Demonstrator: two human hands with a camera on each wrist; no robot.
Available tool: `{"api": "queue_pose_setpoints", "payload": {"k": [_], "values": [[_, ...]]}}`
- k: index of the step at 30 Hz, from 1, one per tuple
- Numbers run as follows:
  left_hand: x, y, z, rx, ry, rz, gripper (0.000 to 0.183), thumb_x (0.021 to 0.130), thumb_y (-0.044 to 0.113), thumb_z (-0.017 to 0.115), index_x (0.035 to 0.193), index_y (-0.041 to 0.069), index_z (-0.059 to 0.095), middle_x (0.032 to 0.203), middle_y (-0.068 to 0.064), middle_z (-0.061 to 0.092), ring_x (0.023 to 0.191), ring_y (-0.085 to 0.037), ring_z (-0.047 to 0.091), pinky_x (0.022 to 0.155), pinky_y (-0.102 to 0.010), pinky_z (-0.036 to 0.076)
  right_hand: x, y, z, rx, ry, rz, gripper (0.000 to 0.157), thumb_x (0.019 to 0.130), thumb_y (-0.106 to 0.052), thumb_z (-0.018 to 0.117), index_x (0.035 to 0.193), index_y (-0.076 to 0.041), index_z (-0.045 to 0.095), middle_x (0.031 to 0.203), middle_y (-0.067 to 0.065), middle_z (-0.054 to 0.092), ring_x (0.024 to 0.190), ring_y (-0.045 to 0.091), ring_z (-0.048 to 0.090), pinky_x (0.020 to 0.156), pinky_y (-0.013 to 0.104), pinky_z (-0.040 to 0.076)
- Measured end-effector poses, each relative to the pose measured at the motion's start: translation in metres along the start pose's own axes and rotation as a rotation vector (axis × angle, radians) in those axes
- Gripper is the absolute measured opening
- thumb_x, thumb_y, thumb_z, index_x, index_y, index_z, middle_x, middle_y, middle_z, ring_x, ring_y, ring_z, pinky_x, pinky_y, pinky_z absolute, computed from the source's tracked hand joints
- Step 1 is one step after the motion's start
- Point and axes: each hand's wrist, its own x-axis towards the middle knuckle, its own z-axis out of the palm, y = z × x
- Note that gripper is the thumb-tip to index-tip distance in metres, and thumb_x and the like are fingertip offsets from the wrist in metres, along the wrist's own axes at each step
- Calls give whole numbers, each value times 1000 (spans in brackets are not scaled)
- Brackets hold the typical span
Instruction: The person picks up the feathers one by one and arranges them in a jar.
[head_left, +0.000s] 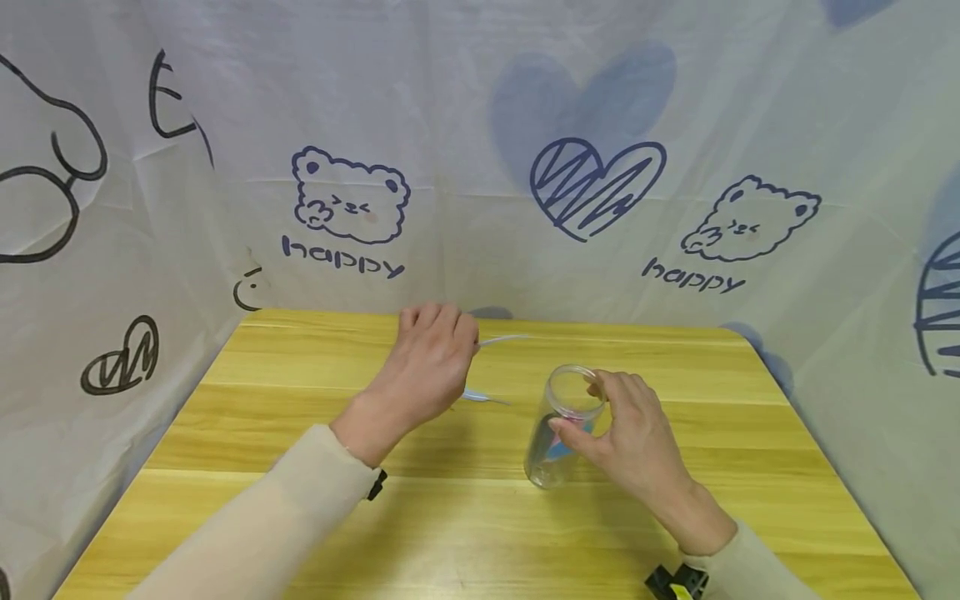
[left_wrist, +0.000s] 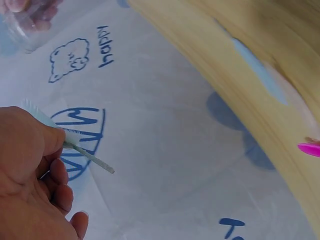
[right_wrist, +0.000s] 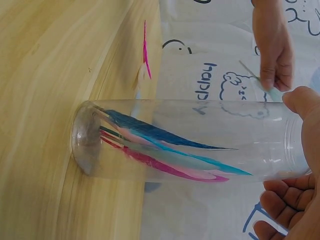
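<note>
My left hand [head_left: 431, 362] is raised over the back of the table and pinches a pale mint feather [left_wrist: 76, 146] near its quill, which sticks out past the thumb. My right hand [head_left: 641, 433] grips a clear plastic jar [head_left: 540, 458] near its open rim, thumb on one side and fingers on the other. The jar stands upright on the table, tilted slightly in the head view. Inside lean several feathers: a dark blue feather [right_wrist: 160, 131], a turquoise feather, a magenta feather [right_wrist: 165, 167] and paler ones, quills down.
On the table [head_left: 450, 533] a light blue feather [left_wrist: 260, 70] lies behind the left hand, with a pale pink feather [left_wrist: 295, 92] and a magenta feather [right_wrist: 145, 55] near it. A printed white cloth [head_left: 450, 200] hangs around the table's back and sides.
</note>
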Motion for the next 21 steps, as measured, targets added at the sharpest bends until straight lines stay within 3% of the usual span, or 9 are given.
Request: {"api": "queue_pose_setpoints", "payload": {"k": [8, 15, 21], "values": [[15, 16, -12, -6, 88, 25, 27, 110, 18, 53, 85, 9, 48, 80, -2, 33, 77, -23, 29, 75, -41, 24, 0, 0, -1, 0, 8, -5, 62, 81, -39, 90, 124, -2, 64, 104, 9, 67, 98, 29, 62, 84, 50, 51], [29, 35, -19, -160, 137, 21, 11, 107, 17, 60, 98, 10, 60, 88, -3, 52, 82, -25, 40, 76, -42, 30, 0, 2, 0, -1, 9, -18, 65, 80, -40, 91, 124, -2, 63, 104, 10, 66, 96, 29, 62, 83, 48, 51], [39, 43, -24, -256, 138, 17, 9, 105, 19, 64, 101, 11, 61, 93, -2, 56, 88, -26, 44, 79, -42, 31, 0, 2, -1, 2, 16, -23, 65, 79, -40, 92, 124, -3, 63, 104, 10, 66, 95, 28, 61, 81, 47, 51]]}}
